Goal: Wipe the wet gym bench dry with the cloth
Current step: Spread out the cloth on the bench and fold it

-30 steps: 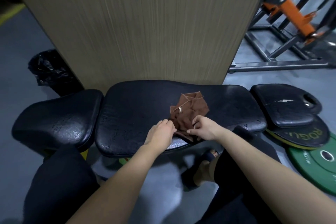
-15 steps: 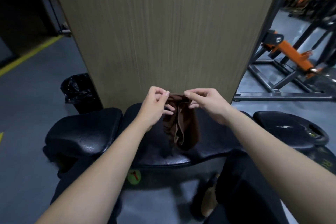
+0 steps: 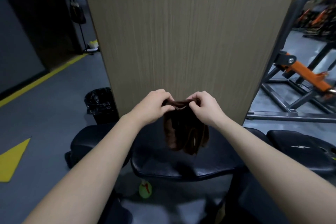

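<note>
A brown cloth [image 3: 183, 132] hangs in the air above the black padded gym bench [image 3: 174, 167], bunched and folded on itself. My left hand [image 3: 154, 105] pinches its top edge on the left. My right hand [image 3: 205, 107] pinches the same edge on the right, the two hands close together. The cloth's lower end dangles just over the bench's main pad. A second, smaller pad of the bench [image 3: 89, 142] lies to the left. I cannot see wetness on the dark pad.
A wide wood-grain pillar [image 3: 181, 42] rises right behind the bench. A black bin [image 3: 100, 105] stands at its left. Black pads and plates [image 3: 300, 149] lie on the right, an orange-and-black machine frame [image 3: 300, 78] behind them. A green object [image 3: 145, 189] sits under the bench.
The cloth was picked up off the bench by both hands and raised. Since half a second ago the hands have drawn closer together on its top edge. The view has tilted upward.
</note>
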